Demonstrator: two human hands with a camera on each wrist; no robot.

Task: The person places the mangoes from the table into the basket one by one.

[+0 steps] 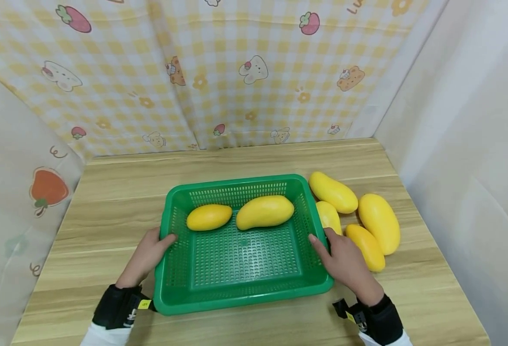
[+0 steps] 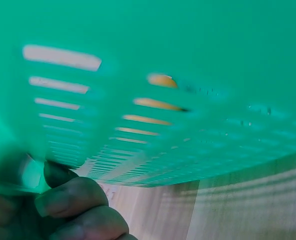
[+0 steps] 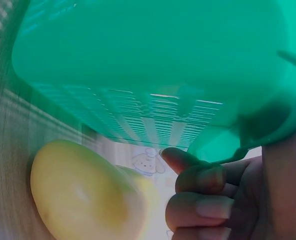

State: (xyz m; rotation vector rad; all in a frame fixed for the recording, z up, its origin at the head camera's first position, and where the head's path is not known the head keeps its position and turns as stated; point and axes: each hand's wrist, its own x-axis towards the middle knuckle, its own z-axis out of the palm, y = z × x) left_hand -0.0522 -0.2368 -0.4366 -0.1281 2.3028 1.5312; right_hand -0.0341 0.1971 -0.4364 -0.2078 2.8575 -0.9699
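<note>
Fingers bent outside the walls, thumbs hooked over the rim, I grip a green basket by its two short sides at the middle of a wood-grain tabletop, well apart from its left and back edges. My left hand clasps the left side; my right hand holds the right side the same way. Whether the basket's base touches the tabletop, I cannot tell.

Inside, a smaller mango lies toward the back left corner of the basket, and a larger mango lies just right of it near the back wall, a narrow gap between the two.

On the tabletop, between the basket and the right edge, lie a rear mango by the basket's back right corner, a part-hidden mango beside the rim, an outer mango nearest the right edge, and a front mango just beside my right hand.

Black bands circle both my wrists where white sleeves end. Behind the tabletop's back edge hangs a yellow checked cloth printed with strawberries; pale curtains flank the left and right edges.
</note>
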